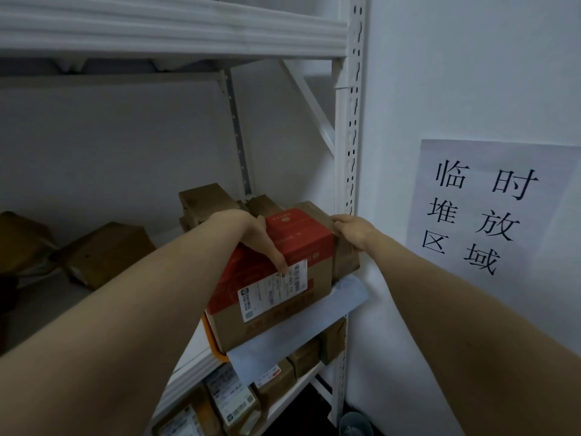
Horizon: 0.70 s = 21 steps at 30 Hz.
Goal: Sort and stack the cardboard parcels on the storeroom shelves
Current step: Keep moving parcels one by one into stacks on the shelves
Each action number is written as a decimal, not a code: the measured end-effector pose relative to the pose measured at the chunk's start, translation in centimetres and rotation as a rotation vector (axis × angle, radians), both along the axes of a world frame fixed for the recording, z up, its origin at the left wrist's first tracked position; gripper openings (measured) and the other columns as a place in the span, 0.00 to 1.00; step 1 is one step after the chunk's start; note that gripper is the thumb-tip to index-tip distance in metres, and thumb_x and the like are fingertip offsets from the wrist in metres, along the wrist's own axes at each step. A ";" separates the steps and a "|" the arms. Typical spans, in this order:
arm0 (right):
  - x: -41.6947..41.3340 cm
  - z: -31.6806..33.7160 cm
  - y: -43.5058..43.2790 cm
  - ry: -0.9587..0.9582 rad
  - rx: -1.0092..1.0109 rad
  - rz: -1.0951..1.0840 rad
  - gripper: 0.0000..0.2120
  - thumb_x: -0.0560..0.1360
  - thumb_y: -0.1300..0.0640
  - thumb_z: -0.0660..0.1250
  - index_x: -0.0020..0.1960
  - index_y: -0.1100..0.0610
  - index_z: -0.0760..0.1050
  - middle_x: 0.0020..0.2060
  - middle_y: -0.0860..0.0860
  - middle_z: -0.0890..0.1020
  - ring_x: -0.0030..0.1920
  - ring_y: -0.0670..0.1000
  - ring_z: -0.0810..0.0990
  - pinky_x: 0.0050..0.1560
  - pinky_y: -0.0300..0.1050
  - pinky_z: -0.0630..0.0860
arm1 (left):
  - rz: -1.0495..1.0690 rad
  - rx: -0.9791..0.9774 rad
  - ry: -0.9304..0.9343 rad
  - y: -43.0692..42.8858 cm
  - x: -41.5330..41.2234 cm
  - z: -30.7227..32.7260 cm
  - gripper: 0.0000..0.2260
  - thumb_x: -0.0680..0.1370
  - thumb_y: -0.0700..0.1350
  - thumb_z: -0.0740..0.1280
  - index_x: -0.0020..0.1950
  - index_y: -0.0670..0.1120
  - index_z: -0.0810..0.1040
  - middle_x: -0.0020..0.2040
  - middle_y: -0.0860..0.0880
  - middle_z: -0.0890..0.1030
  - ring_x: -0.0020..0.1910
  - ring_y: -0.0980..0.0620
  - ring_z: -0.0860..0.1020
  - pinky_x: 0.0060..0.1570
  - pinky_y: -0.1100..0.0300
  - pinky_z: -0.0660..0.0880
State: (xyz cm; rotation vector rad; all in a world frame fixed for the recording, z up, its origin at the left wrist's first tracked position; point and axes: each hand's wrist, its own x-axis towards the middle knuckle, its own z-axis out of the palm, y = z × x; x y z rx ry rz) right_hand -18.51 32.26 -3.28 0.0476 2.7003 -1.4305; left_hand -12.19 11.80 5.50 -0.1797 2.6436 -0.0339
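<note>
Now red parcel [283, 262] between hands, left grip [251, 234] on top

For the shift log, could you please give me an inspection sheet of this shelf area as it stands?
Surface: white metal shelf, partly filled; a white sheet overhangs its front edge.
Job's things: red-topped parcel with shipping label sits at the shelf's right end; brown parcels lie behind and left; more labelled ones fill the lower shelf.
Clutter: nothing seen.
Grippers: left hand rests on the red-topped parcel; right hand holds the brown box beside it.
Cables: nothing seen.
Surroundings: white wall, printed paper sign, grey bin on the floor.
</note>
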 end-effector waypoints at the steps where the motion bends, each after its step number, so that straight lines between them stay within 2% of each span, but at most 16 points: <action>1: 0.0 -0.3 -0.1 0.013 0.010 -0.019 0.20 0.83 0.51 0.52 0.75 0.49 0.63 0.73 0.55 0.66 0.71 0.56 0.66 0.71 0.47 0.64 | 0.008 0.023 0.004 0.0 -0.1 -0.1 0.62 0.55 0.69 0.76 0.77 0.55 0.42 0.77 0.45 0.56 0.73 0.41 0.62 0.68 0.41 0.65; 2: 0.1 -0.5 -0.2 0.024 0.003 -0.051 0.22 0.83 0.49 0.52 0.76 0.49 0.60 0.75 0.57 0.62 0.73 0.58 0.63 0.74 0.49 0.60 | 0.010 0.041 0.011 0.0 -0.2 -0.2 0.63 0.54 0.70 0.76 0.77 0.55 0.42 0.77 0.45 0.56 0.73 0.40 0.62 0.68 0.40 0.64; 4: 0.1 -0.9 -0.4 0.050 -0.019 -0.104 0.24 0.83 0.50 0.51 0.77 0.53 0.57 0.75 0.59 0.60 0.74 0.60 0.61 0.74 0.51 0.58 | 0.002 0.077 0.026 0.0 -0.4 -0.2 0.61 0.55 0.70 0.75 0.77 0.56 0.43 0.77 0.46 0.56 0.73 0.40 0.60 0.68 0.40 0.63; 7: -0.1 -1.2 -0.6 0.069 0.017 -0.084 0.20 0.83 0.56 0.52 0.73 0.58 0.65 0.72 0.59 0.67 0.70 0.59 0.67 0.68 0.47 0.63 | -0.007 0.138 0.036 -0.1 -0.6 -0.1 0.56 0.59 0.67 0.75 0.78 0.55 0.48 0.77 0.47 0.57 0.74 0.42 0.61 0.69 0.42 0.62; 11: -0.1 -1.1 -0.5 0.032 0.053 -0.047 0.19 0.83 0.56 0.52 0.72 0.57 0.66 0.70 0.58 0.69 0.68 0.58 0.68 0.67 0.47 0.65 | -0.009 0.170 0.033 -0.2 -0.6 -0.1 0.54 0.60 0.66 0.75 0.78 0.54 0.50 0.77 0.48 0.57 0.74 0.43 0.60 0.69 0.42 0.61; 15: 0.2 -0.8 -0.5 -0.003 0.095 -0.041 0.21 0.83 0.50 0.50 0.75 0.51 0.62 0.73 0.60 0.64 0.71 0.60 0.65 0.71 0.49 0.62 | 0.008 0.218 0.050 -0.4 -0.3 -0.2 0.53 0.62 0.65 0.75 0.78 0.54 0.49 0.77 0.48 0.56 0.75 0.42 0.59 0.70 0.42 0.60; 18: 0.6 -0.1 -0.9 0.064 0.154 -0.101 0.24 0.82 0.45 0.48 0.77 0.47 0.57 0.73 0.62 0.60 0.72 0.63 0.61 0.73 0.54 0.58 | 0.010 0.241 0.069 -0.8 0.2 0.0 0.55 0.59 0.67 0.76 0.78 0.53 0.50 0.77 0.48 0.57 0.74 0.43 0.60 0.71 0.43 0.60; 21: 1.0 1.2 -1.9 0.174 0.186 -0.128 0.24 0.82 0.45 0.50 0.75 0.52 0.63 0.71 0.61 0.65 0.70 0.62 0.65 0.70 0.55 0.62 | 0.033 0.255 0.074 -1.5 1.0 0.8 0.60 0.53 0.70 0.76 0.78 0.52 0.52 0.77 0.48 0.58 0.74 0.43 0.60 0.71 0.42 0.61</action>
